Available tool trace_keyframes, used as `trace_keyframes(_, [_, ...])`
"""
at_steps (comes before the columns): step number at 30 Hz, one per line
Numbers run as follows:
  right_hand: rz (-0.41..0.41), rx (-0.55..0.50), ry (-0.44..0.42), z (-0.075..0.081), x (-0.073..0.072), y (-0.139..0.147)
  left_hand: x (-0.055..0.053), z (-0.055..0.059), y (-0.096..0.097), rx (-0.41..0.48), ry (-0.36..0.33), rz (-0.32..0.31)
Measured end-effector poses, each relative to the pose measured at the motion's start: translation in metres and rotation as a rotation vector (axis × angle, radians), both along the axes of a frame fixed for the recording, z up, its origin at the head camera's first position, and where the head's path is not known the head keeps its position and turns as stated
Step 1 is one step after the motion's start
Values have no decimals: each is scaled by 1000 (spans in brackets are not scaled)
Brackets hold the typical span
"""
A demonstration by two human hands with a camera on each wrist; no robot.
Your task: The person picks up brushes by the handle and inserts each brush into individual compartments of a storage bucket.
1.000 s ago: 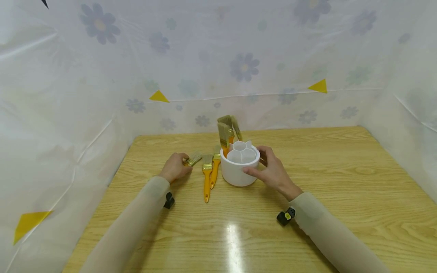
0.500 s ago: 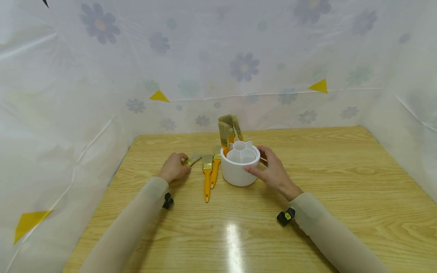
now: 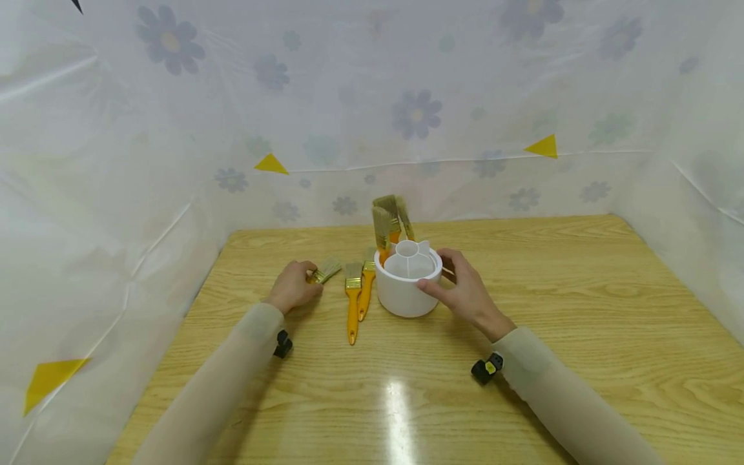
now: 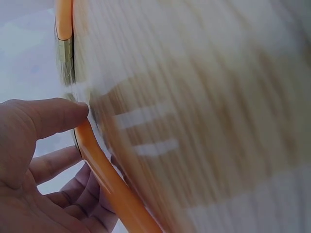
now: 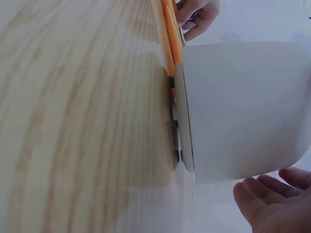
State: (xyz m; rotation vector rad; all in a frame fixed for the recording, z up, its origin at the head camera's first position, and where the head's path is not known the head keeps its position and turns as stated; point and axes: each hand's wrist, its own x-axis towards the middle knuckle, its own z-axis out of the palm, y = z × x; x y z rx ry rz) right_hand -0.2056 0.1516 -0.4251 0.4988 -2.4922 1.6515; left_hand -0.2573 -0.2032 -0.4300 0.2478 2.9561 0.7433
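In the head view my left hand (image 3: 292,287) pinches a paintbrush (image 3: 329,270) near its metal ferrule, bristles pointing right and away. The left wrist view shows my thumb and index finger on the orange handle (image 4: 114,187), which lies along the tabletop. A round white divided brush holder (image 3: 405,298) stands upright at the middle of the table. My right hand (image 3: 465,294) is at its right side, thumb against the front and fingers partly hidden behind. In the right wrist view the relaxed fingertips lie close along the holder's wall; firm contact cannot be told.
Several paintbrushes (image 3: 382,223) stand bristles up in the holder's left compartments. Two more, a front paintbrush (image 3: 352,300) and one beside it (image 3: 366,290), lie left of the holder. A flowered plastic sheet (image 3: 372,129) rises behind the wooden table (image 3: 569,271).
My left hand has slid slightly left, and the pinched paintbrush has shifted left with it. The right hand has hardly moved. The brushes in the holder have moved very slightly right.
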Motion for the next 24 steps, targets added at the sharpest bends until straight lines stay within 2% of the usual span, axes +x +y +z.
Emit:
trace_keyframes(13, [-8,10,-10,1,1,1,10,8,5,-8,46,-24])
trace_keyframes(24, [7,1,7,1,0,1,18,13,11,26,76,-18])
